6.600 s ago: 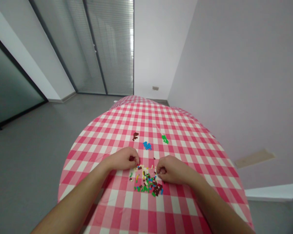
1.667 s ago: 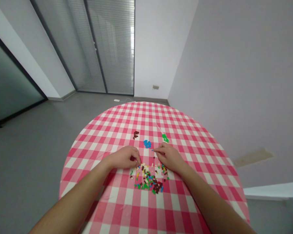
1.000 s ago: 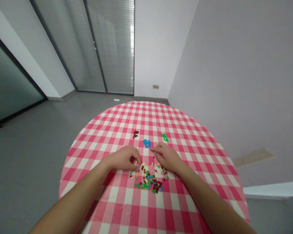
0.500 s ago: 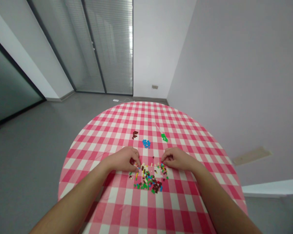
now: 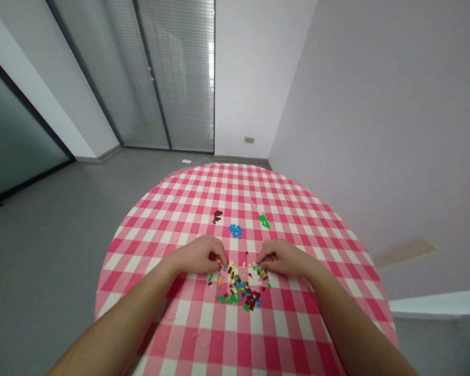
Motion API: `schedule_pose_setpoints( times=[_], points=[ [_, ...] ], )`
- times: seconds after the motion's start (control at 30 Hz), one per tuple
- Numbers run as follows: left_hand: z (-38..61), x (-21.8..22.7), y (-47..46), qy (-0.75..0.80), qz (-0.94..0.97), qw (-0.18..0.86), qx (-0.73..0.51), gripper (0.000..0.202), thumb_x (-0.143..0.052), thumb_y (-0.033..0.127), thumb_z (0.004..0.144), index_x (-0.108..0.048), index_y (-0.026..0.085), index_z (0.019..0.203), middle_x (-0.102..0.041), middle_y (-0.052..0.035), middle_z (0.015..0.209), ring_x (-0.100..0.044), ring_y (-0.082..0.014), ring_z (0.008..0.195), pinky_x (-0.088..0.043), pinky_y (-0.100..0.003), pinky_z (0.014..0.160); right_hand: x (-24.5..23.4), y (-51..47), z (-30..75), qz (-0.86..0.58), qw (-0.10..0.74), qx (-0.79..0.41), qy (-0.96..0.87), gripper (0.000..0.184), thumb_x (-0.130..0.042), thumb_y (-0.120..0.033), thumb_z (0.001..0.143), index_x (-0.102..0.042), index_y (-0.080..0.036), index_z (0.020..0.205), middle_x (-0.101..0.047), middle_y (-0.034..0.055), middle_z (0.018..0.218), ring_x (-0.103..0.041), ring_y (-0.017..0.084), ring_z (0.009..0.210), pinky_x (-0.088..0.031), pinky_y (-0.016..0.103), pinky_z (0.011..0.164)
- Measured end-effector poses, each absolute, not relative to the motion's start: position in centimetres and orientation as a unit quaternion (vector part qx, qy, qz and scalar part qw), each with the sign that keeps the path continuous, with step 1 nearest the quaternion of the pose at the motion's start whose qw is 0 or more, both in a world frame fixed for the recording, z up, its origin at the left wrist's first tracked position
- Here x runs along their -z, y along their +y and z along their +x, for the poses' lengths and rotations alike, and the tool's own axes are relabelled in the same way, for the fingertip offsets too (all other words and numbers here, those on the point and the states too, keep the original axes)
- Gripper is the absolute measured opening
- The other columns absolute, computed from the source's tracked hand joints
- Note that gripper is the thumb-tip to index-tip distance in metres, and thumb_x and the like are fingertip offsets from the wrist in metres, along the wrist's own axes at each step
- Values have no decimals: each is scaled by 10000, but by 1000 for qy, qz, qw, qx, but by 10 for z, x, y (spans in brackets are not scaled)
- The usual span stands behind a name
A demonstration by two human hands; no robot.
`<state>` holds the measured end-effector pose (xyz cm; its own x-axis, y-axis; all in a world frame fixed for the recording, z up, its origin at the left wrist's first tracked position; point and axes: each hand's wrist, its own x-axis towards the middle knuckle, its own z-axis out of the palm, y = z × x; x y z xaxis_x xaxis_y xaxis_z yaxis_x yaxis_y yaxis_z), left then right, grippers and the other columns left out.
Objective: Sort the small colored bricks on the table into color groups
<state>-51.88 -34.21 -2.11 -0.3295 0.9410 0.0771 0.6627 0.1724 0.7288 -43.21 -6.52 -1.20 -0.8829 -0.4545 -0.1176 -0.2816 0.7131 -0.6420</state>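
A loose spread of small building bricks in brown, green, blue, yellow and white lies on the checked cloth between my hands. My left hand rests at the spread's upper left edge, thumb and fingers curled together among the pieces. At the upper right edge, my right hand has its fingers pinched down onto the bricks. Whatever is between either hand's fingertips is too small to make out. Beyond the hands lie a blue group of bricks, a brown group and a green group.
The round table wears a red and white checked tablecloth. A white wall stands close on the right. Past the far edge, a white power strip with a cable lies on the grey floor, before glass panels.
The fingertips of both hands have shifted slightly over the edges of the brick spread, the right hand's a little to the left. The sorted colour groups look the same.
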Motion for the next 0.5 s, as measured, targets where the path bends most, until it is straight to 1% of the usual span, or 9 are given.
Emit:
schedule_pose_setpoints(
  times=[0.1, 0.23, 0.4, 0.5],
  points=[
    [-519, 20, -342, 739, 528, 217, -357, 326, -582, -44, 631, -759, 179, 791, -674, -10, 747, -607, -144, 714, -460, -261, 692, 12, -68, -432, -204, 137, 316, 916, 229, -594, -90, 800, -774, -216, 865, -730, 40, 848, -652, 158, 759, -495, 257, 688],
    [-518, 19, -342, 742, 521, 222, -359, 309, -575, -40, 625, -749, 172, 769, -674, -11, 750, -604, -143, 711, -466, -259, 689, 11, -71, -432, -197, 135, 305, 922, 185, -582, -110, 825, -747, -193, 839, -723, 39, 837, -647, 159, 751, -483, 256, 678],
    [-518, 20, -343, 743, 530, 209, -350, 282, -607, 0, 663, -767, 185, 803, -669, -11, 752, -592, -139, 706, -468, -260, 695, 11, -73, -432, -179, 104, 310, 928, 140, -558, -172, 875, -691, -185, 833, -705, 43, 834, -630, 164, 743, -465, 260, 655],
    [-519, 23, -343, 739, 538, 206, -350, 280, -620, 16, 680, -779, 192, 829, -662, -12, 747, -587, -135, 699, -467, -259, 697, 14, -75, -434, -144, 56, 343, 927, 139, -551, -190, 878, -690, -186, 867, -720, 51, 863, -644, 167, 758, -479, 267, 683]
  ],
)
